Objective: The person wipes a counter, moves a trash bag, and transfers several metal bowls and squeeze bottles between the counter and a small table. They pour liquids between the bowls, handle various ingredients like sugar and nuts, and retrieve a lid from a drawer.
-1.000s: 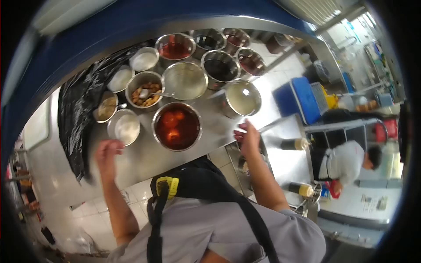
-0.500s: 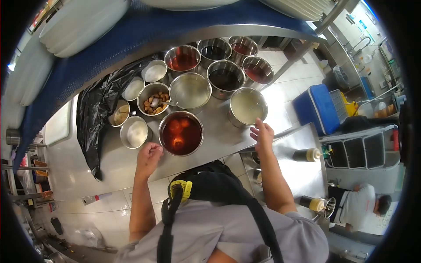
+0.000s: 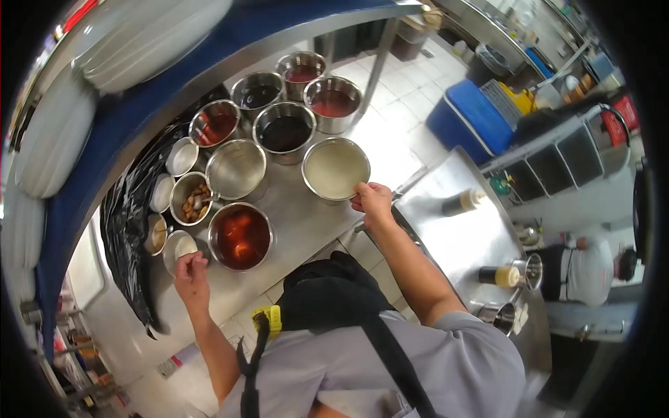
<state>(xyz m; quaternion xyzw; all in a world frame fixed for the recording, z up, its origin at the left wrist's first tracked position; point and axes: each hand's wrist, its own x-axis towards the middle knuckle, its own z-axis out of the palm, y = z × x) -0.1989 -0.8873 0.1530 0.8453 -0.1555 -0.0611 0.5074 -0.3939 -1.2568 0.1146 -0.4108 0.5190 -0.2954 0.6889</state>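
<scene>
My right hand pinches the near right rim of a round stainless steel pot of pale, cloudy liquid, which stands on the steel table. With fingers curled together, my left hand overlaps the near rim of a small metal container with something white in it. Between the hands sits a steel pot of dark red liquid, with paler round shapes below its surface. Behind it are a pot of clear-looking liquid and a pot of brown chunks with a ladle.
Several more pots of red and black liquid, among them a black one, stand at the back. Black plastic lies along the left. A blue shelf with stacked plates overhangs. Squeeze bottles and a person are at the right.
The view has turned and shifted to the right. My right hand has closed on the rim of the pale-liquid pot. My left hand now overlaps the small white-filled container.
</scene>
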